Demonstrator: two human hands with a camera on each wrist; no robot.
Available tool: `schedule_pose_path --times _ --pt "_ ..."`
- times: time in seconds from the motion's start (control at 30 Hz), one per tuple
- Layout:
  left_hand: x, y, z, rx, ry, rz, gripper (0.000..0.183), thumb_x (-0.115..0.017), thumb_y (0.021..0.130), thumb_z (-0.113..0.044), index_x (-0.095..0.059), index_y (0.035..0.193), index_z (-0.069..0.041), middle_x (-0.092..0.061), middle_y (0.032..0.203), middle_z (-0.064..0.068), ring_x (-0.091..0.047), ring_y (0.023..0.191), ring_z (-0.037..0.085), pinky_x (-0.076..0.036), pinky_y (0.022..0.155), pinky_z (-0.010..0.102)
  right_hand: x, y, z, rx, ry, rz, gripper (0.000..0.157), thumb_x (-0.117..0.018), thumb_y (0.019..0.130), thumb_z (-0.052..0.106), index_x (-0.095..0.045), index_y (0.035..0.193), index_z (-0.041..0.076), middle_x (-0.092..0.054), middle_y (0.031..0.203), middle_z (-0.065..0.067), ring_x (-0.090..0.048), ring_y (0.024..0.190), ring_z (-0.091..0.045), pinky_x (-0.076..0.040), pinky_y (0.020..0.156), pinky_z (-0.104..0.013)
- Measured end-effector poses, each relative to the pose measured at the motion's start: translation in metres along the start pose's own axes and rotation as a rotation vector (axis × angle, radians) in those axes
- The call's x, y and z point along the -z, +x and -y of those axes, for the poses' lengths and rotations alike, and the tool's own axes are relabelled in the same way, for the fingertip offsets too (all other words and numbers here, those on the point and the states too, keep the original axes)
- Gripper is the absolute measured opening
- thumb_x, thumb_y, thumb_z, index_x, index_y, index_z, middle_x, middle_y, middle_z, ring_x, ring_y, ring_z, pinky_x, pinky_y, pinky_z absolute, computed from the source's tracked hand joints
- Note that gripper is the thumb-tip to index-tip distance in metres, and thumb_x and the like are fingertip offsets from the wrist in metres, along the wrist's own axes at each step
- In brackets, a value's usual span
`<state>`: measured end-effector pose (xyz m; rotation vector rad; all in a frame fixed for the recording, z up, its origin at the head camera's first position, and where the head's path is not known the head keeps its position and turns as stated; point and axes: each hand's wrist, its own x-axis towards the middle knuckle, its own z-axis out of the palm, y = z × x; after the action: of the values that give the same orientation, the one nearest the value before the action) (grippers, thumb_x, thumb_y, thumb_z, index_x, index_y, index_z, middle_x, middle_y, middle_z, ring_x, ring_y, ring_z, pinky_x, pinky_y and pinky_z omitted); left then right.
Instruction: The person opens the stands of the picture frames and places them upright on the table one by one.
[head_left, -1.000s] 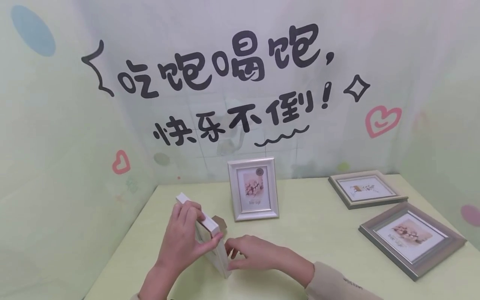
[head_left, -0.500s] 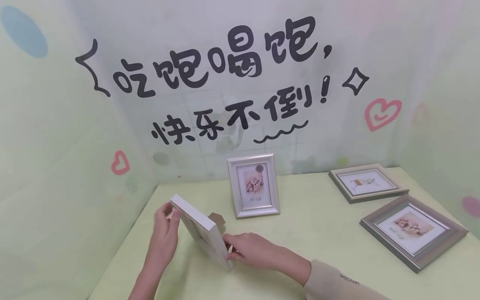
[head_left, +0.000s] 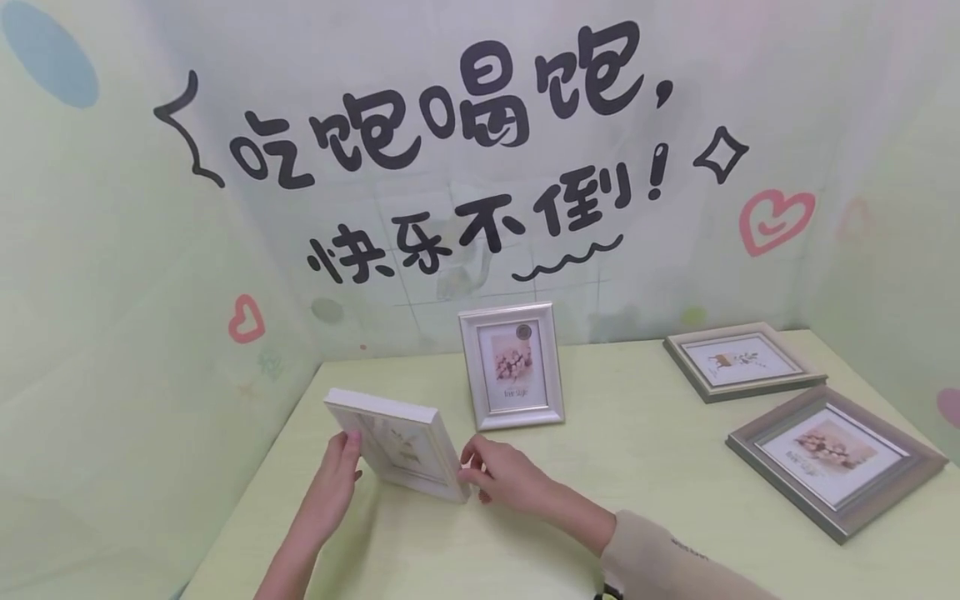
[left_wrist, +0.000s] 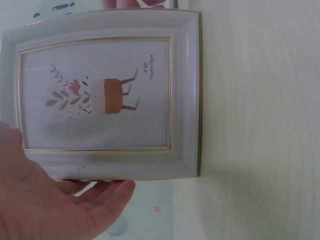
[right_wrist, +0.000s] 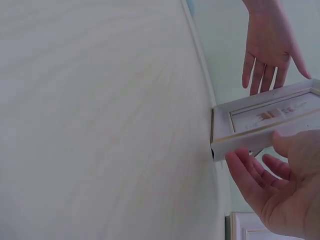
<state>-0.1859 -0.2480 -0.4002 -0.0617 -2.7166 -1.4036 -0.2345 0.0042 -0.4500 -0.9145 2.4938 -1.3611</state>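
A white picture frame [head_left: 408, 454] with thin gold trim leans on the table between both hands, facing the person. Its print, a plant in a brown pot on legs, shows sideways in the left wrist view. At the frame's left side is my left hand [head_left: 330, 483], its thumb at the edge and its fingers [left_wrist: 112, 205] extended along the side. My right hand [head_left: 506, 475] holds the opposite side, thumb [right_wrist: 280, 142] at the front rim and other fingers bent at the side. Part of the frame's back is hidden.
Behind, a silver-white frame [head_left: 512, 367] with a pink flower print stands upright. Two more frames lie flat on the right, one with a plant print [head_left: 742, 361] and a larger one with flowers [head_left: 836, 458]. A printed cloth backdrop [head_left: 675, 250] borders the pale table [head_left: 637, 467].
The picture frame has turned from edge-on to face the person. My left hand has gone from its top edge to its left side; the right hand stays at the right side.
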Motion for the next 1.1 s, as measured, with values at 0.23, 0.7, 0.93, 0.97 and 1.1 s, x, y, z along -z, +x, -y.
schedule_pose_path --times 0.23,0.7,0.93,0.97,1.1 --pt "-0.003 -0.004 0.0 0.031 0.061 -0.04 0.072 -0.024 0.11 -0.037 -0.005 0.148 0.021 -0.024 0.147 0.042 -0.035 0.135 0.055 -0.038 0.108 0.065 -0.011 0.003 0.005 0.016 0.012 -0.145 0.013 -0.059 0.098 0.009 -0.058 0.107 0.001 -0.066 0.094 -0.009 -0.064 0.082 -0.014 -0.053 0.067 -0.019" --pt "0.007 0.024 0.007 -0.078 0.04 -0.119 0.057 -0.039 0.108 -0.023 -0.028 0.141 0.022 -0.041 0.141 0.044 -0.045 0.132 0.055 -0.04 0.109 0.062 -0.028 0.034 0.01 -0.019 0.12 -0.158 0.058 -0.06 0.097 0.015 -0.038 0.143 -0.012 -0.05 0.127 -0.025 -0.06 0.117 -0.039 -0.053 0.102 -0.044" --pt "0.023 0.061 0.012 0.031 0.093 -0.122 0.068 -0.033 0.109 -0.037 -0.024 0.147 0.018 -0.036 0.147 0.041 -0.041 0.137 0.052 -0.035 0.115 0.058 -0.031 0.067 0.017 -0.097 0.097 -0.178 0.058 -0.062 0.096 0.019 -0.042 0.142 -0.011 -0.048 0.122 -0.025 -0.058 0.106 -0.034 -0.054 0.095 -0.051" --pt "0.025 0.065 0.012 0.062 0.107 -0.12 0.071 -0.031 0.108 -0.041 -0.022 0.149 0.017 -0.034 0.148 0.041 -0.039 0.138 0.053 -0.033 0.116 0.06 -0.03 0.071 0.018 -0.105 0.092 -0.18 0.057 -0.062 0.096 0.02 -0.043 0.141 -0.01 -0.048 0.121 -0.025 -0.057 0.104 -0.033 -0.054 0.094 -0.051" --pt "0.032 0.078 0.012 0.164 0.146 -0.088 0.079 -0.024 0.107 -0.051 -0.015 0.152 0.014 -0.024 0.151 0.043 -0.029 0.141 0.056 -0.025 0.117 0.065 -0.029 0.083 0.022 -0.149 0.066 -0.175 0.061 -0.062 0.095 0.023 -0.041 0.143 -0.009 -0.047 0.121 -0.024 -0.055 0.096 -0.028 -0.054 0.088 -0.048"
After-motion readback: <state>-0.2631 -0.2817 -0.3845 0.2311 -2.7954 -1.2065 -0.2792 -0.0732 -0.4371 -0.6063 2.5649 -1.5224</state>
